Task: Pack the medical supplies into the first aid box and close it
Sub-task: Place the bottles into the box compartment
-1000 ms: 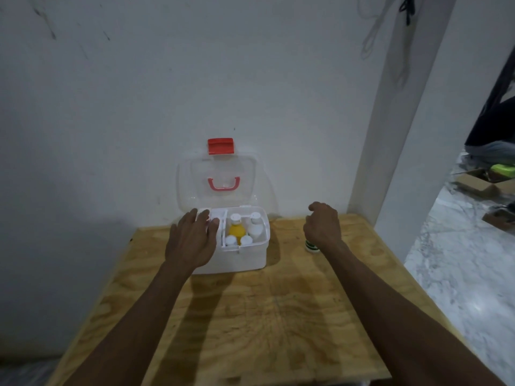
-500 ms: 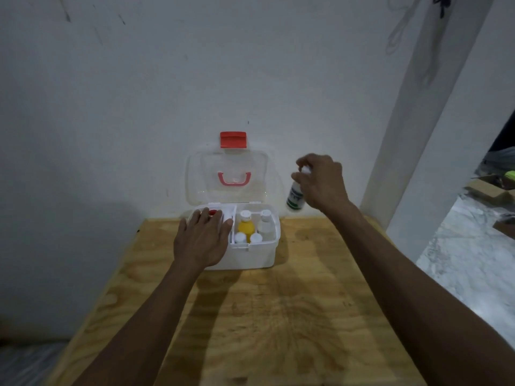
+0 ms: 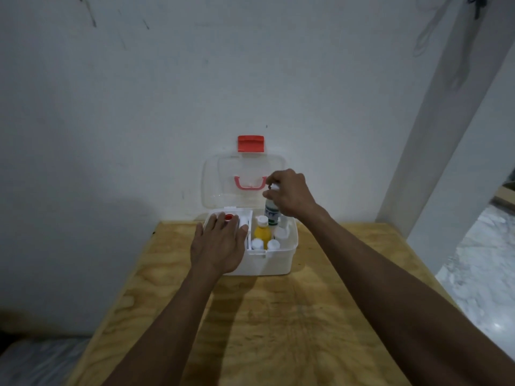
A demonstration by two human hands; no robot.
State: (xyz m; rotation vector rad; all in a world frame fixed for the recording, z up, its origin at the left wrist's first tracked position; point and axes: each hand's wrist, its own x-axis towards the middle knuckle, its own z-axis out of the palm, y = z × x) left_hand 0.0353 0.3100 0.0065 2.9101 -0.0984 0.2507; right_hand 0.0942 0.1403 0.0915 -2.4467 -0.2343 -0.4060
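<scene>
The white first aid box [image 3: 274,261] stands open at the far edge of the wooden table [image 3: 278,316], its clear lid [image 3: 220,188] with red latch and handle leaning against the wall. Inside are a yellow bottle [image 3: 262,232], several white-capped bottles and a red-capped item [image 3: 229,217]. My right hand [image 3: 289,196] grips a white bottle with a green label [image 3: 271,214] by its cap, upright over the box's right compartment. My left hand [image 3: 220,243] lies flat, fingers spread, on the box's left side.
A white wall rises directly behind the box. A white pillar [image 3: 434,151] stands at the right, with marble floor [image 3: 479,263] beyond the table's right edge. Bare tabletop stretches from the box toward me.
My right hand has carried the green-labelled bottle from the table at the box's right, up, then left and down over the box. My left hand has stayed on the box.
</scene>
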